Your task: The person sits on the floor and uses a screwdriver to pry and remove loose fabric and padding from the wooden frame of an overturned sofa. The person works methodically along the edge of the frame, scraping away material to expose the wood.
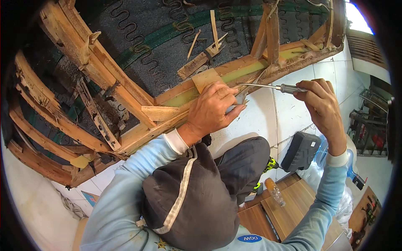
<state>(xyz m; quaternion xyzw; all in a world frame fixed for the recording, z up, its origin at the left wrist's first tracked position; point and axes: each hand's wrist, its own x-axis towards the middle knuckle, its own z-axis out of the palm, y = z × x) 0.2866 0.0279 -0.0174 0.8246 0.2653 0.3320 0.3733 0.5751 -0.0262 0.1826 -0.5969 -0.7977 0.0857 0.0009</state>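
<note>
In my right hand (320, 98) is a screwdriver (289, 88) with a clear handle, gripped between thumb and fingers. Its thin metal shaft points left to splintered wood on the edge of a wooden furniture frame (167, 119). My left hand (213, 104) rests at the frame's front rail, next to the screwdriver's tip. Its fingers are curled, and what they hold is partly hidden. A square tan piece (205, 79) lies on the rail just beyond those fingers. Torn slivers of wood stick out around the tip.
Zigzag springs (180, 21) and green webbing (161, 39) cross the frame's dark inside, where broken wood strips (194, 66) lie. To the right are white floor tiles (293, 111), a black case (299, 150), a green-black power tool (271, 164) and a plastic bottle (274, 191).
</note>
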